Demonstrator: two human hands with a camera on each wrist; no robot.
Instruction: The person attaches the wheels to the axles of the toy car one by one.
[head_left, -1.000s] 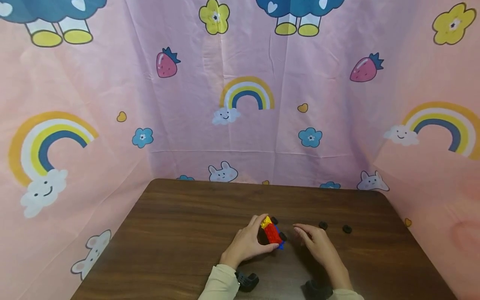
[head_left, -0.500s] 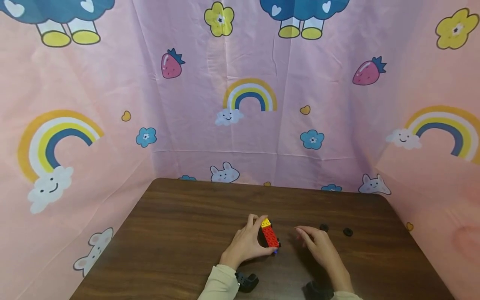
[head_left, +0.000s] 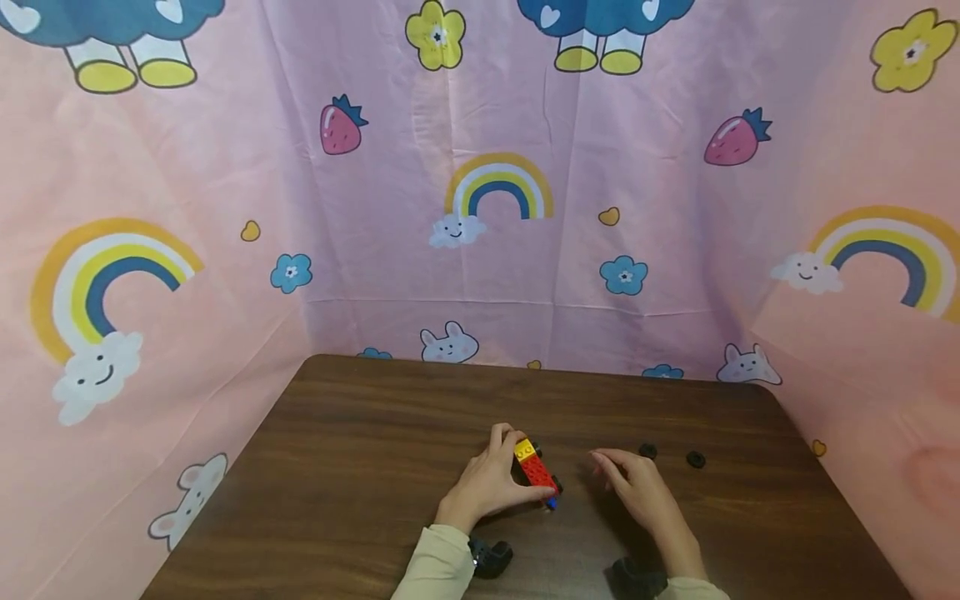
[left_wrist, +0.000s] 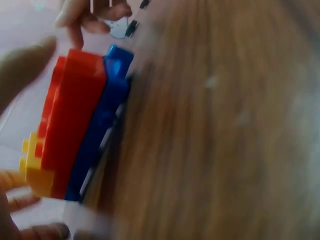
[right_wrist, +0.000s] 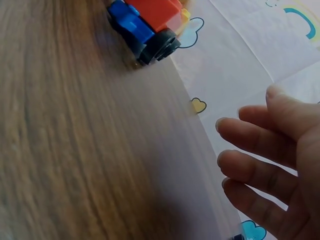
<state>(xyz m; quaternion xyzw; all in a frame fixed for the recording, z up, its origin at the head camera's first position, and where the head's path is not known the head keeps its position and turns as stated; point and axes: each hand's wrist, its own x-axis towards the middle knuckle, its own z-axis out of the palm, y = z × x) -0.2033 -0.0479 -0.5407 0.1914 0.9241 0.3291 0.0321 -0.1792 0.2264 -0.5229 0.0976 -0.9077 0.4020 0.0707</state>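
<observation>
My left hand [head_left: 487,483] grips a toy car built of blocks [head_left: 536,468] by its two ends, the thumb at the blue end and the fingers at the yellow one. Red [left_wrist: 75,120] and yellow [left_wrist: 40,175] bricks sit on a blue base [left_wrist: 95,132]. No wheels show on the side facing the left wrist camera. On the side toward my right hand, a black wheel [right_wrist: 160,46] is fitted to the base. My right hand [head_left: 633,483] hovers to the car's right, its fingers loosely bent, nothing between them.
Two loose black wheels [head_left: 648,451] [head_left: 696,459] lie on the brown wooden table [head_left: 375,433], just beyond and to the right of my right hand. A printed pink cloth [head_left: 495,275] hangs behind the table and along both sides.
My left hand has turned the car from showing its wheeled side to showing its studded top, and shifted it slightly left. The right hand has hardly moved.
</observation>
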